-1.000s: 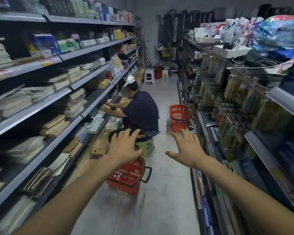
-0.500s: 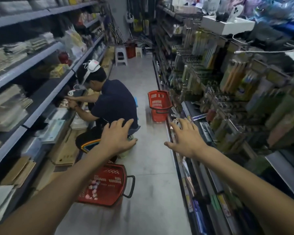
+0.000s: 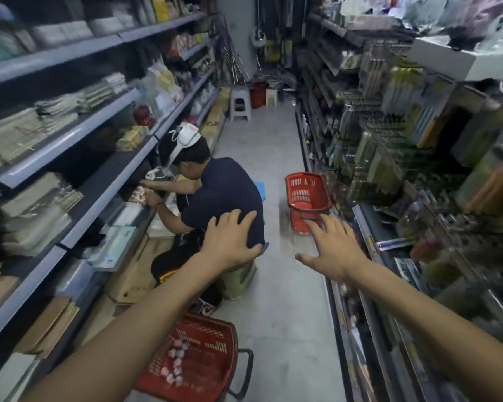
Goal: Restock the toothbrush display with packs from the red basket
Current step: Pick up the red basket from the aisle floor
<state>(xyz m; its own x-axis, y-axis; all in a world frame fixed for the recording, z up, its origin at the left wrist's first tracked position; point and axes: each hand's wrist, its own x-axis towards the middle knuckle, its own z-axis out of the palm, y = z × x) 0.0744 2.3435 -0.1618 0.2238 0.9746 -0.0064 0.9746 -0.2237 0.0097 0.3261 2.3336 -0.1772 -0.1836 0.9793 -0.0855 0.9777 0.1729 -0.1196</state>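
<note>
Currently, both hands are extended and carry nothing: the left hand [image 3: 230, 242] and the right hand [image 3: 336, 250] are released, with fingers spread.

Reference landmark: the red slotted plastic basket [image 3: 307, 198] on the grey floor [image 3: 273, 146]. The right hand hovers just on the camera's side of it, without contact. A second red plastic basket with a black handle [image 3: 192, 361] stands well nearer the camera than the landmark and to its left. The toothbrush display of hanging card packs [image 3: 389, 91] rises to the right of the landmark and above it.

Hazards:
- A person in a dark shirt [image 3: 224, 198], seated low just left of the landmark, narrows the aisle. A reach or step toward the landmark could strike them.
- The second basket lies underfoot and could cause a trip.
- With two red baskets present, stock could be drawn from the wrong one.

Not determinable:
- The landmark's wall conceals its contents.
- The small pink items [image 3: 173, 364] in the second basket are too blurred to identify.
- Motion blur hides which display pegs are short of stock.
</note>
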